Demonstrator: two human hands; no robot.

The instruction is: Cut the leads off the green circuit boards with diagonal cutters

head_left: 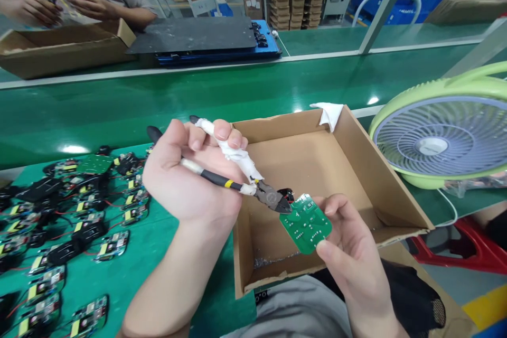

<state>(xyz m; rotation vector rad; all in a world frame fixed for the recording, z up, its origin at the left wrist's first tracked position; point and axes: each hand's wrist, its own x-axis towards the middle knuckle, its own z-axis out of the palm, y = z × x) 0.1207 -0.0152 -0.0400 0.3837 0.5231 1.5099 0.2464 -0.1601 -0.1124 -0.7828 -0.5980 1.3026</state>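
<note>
In my left hand (198, 169) is a pair of cutting pliers (271, 195), its black handles wrapped partly in white tape. My fingers curl over the upper handle, and the lower one lies across my palm. The plier tips meet the upper left edge of a green circuit board (307, 224). Between thumb and fingers, my right hand (352, 251) pinches this board by its right side, solder side facing up. A small black part shows behind the board's top edge. Both hands are over a shallow cardboard box (293, 153), with small clippings along its near inner edge.
Several wired circuit boards (113, 245) lie on the green mat at left. A green fan (431, 142) stands right of the box. Across the bench, another person's hands (91, 5) work above a second cardboard box (63, 53). A red stool (463, 253) is at lower right.
</note>
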